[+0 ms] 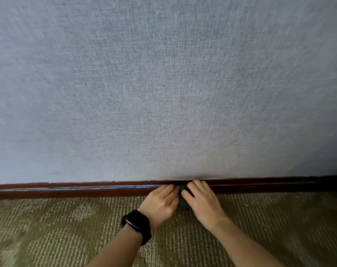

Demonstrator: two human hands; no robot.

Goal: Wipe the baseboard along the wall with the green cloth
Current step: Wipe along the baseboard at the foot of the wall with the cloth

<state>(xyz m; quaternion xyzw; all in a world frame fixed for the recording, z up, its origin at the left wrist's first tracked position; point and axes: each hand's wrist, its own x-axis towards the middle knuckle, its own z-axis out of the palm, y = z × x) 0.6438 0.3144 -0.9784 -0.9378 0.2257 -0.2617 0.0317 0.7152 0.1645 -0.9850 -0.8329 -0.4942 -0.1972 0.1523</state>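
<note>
Green cloth (183, 199) is bunched at 6 o'clock against the baseboard (86, 192), with the right hand (202, 202) pinching it. Left hand (161, 204) touches it, can't tell the grip. I'd flatten it and drag slowly along the ledge.

Baseboard (67, 193) runs along foot of wall (163, 83), carpet (48, 228) before it; left hand (160, 204) and right hand (204, 203) side by side at baseboard, cloth (183, 202) between them.
</note>
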